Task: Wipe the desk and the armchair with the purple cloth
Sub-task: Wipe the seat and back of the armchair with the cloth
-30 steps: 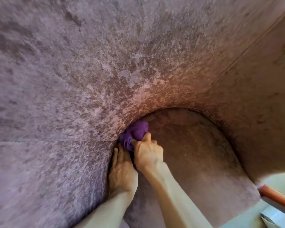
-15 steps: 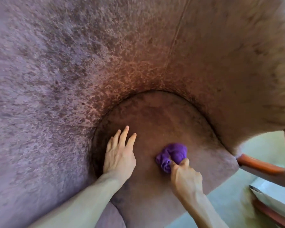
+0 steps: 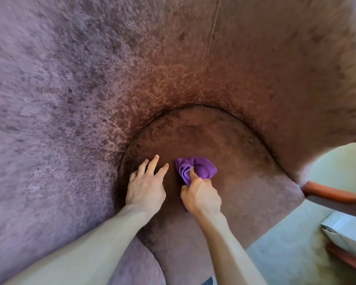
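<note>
Purple cloth on the armchair seat

The right hand (image 3: 200, 197) has its fingers clamped on the bunched purple cloth (image 3: 196, 168), pressing it onto the seat cushion of the velvety mauve armchair (image 3: 90, 89), near the middle. Just beside it, the left hand (image 3: 145, 189) lies flat on the cushion, fingers spread apart and holding nothing. An orange-brown wooden leg (image 3: 329, 193) shows at right.

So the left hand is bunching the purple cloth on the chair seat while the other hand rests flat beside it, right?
Not quite: the head view shows the right hand bunching the purple cloth on the chair seat, while the left hand rests flat beside it.
</note>
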Action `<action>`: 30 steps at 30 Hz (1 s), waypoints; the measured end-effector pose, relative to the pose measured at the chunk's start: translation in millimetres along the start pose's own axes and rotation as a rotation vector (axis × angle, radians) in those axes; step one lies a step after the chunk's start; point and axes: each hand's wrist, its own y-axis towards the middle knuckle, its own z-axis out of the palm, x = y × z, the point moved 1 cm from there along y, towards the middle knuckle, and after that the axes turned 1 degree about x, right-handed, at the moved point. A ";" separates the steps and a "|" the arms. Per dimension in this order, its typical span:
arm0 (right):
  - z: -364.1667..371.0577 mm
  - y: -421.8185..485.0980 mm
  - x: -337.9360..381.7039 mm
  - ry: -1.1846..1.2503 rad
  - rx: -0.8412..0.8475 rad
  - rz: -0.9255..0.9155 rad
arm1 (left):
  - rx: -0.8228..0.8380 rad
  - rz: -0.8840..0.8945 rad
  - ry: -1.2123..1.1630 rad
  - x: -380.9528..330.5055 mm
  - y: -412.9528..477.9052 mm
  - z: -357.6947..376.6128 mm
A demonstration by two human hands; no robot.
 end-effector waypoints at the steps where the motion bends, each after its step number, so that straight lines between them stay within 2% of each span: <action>1: -4.1 -3.6 -5.4 0.031 -0.019 -0.014 | 0.015 0.010 -0.005 1.9 -0.6 -0.4; 4: -33.7 -4.2 -20.6 0.227 -0.318 0.035 | 0.034 0.039 -0.004 7.2 1.1 -1.4; 6: -39.5 6.8 -23.9 0.333 -0.408 0.128 | 0.050 0.055 0.002 9.5 4.6 -2.7; 8: -27.8 11.8 -12.7 0.332 -0.270 0.145 | 0.047 0.062 0.015 9.1 7.1 -3.3; 10: -8.6 6.7 -2.4 0.333 -0.094 0.080 | 0.029 0.057 0.018 8.1 9.8 -4.1; 12: -4.0 1.5 -4.0 0.367 -0.057 0.024 | 0.027 0.058 0.017 9.0 11.7 -5.3; 14: -9.3 0.7 -14.6 0.419 -0.225 0.042 | 0.047 0.074 0.005 10.7 11.1 -6.2; 16: -13.5 0.0 -23.6 0.564 -0.470 0.169 | 0.066 0.078 -0.015 10.9 11.3 -6.5; 17: -11.1 1.2 -22.3 0.614 -0.534 0.235 | 0.073 0.077 -0.024 10.8 11.6 -7.4; 18: -5.6 3.3 -17.1 0.620 -0.511 0.276 | 0.076 0.077 -0.033 10.5 11.6 -8.0; 21: 12.9 3.5 -2.0 0.482 -0.194 0.164 | 0.070 0.075 -0.060 11.5 13.4 -9.5; 23: 4.4 4.0 -6.7 0.471 -0.192 0.097 | 0.042 0.054 -0.157 11.9 17.0 -11.8; 26: -10.0 16.5 -10.4 0.555 -0.424 0.119 | -0.085 -0.136 -0.488 15.9 28.3 -23.4; 27: -9.5 21.7 -1.7 0.556 -0.439 0.124 | -0.151 -0.242 -0.580 19.9 32.4 -27.9; 30: 11.2 22.9 40.2 0.364 -0.273 0.003 | -0.287 -0.532 -0.816 36.9 42.0 -37.7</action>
